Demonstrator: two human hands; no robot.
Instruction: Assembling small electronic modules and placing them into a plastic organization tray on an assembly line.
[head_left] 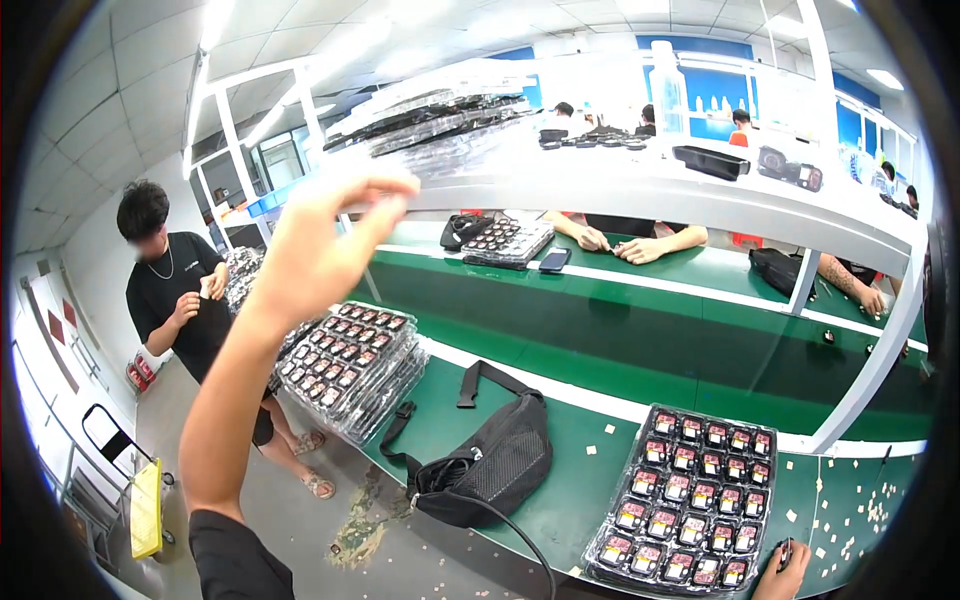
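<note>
My left hand [325, 240] is raised high in front of the overhead shelf, below a stack of clear and black plastic trays [440, 115]. Its fingers curve forward with the thumb apart, and nothing shows in them. At the lower right, my right hand [783, 575] closes around a small black device [786, 550] over the green bench. Beside that hand lies a tray [650, 500] filled with rows of small black devices with red and white labels. A black waist bag [490, 460] lies between this tray and stacked filled trays [350, 365] farther left.
A green conveyor belt [600, 335] runs behind the bench. Across it, a co-worker's hands [625, 247] handle something small. Another person [185, 290] stands at the left, near a yellow cart [146, 510]. Small paper bits [822, 525] litter the bench's right end. A shelf post [870, 350] slants at right.
</note>
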